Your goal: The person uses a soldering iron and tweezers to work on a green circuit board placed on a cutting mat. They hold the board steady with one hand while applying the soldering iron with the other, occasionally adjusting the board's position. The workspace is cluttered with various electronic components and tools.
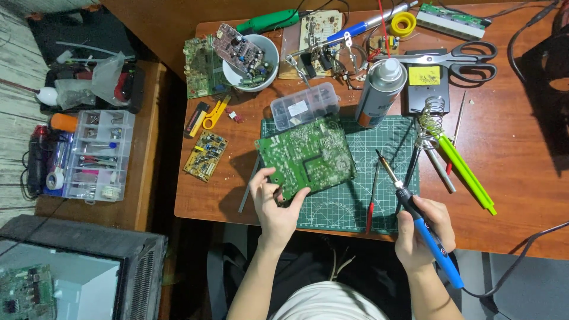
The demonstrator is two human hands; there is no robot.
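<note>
The left hand (274, 204) holds the green circuit board (307, 157) by its near corner on the cutting mat (379, 139). The right hand (422, 234) has its grip closed around the blue soldering iron (418, 222), tip raised beside the board. It looks like preparation for soldering; the tip must next reach a joint precisely.

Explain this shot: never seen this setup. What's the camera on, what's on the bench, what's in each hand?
There is one view, from a camera worn on the person's head, looking down at a wooden table. No machine here, just two bare hands. The left hand grips the near edge of a green circuit board lying on a green cutting mat. The right hand holds a blue-handled soldering iron, tip off the board. Around them: a spray can, scissors, a white bowl with another board in it, and a clear parts box.
</note>
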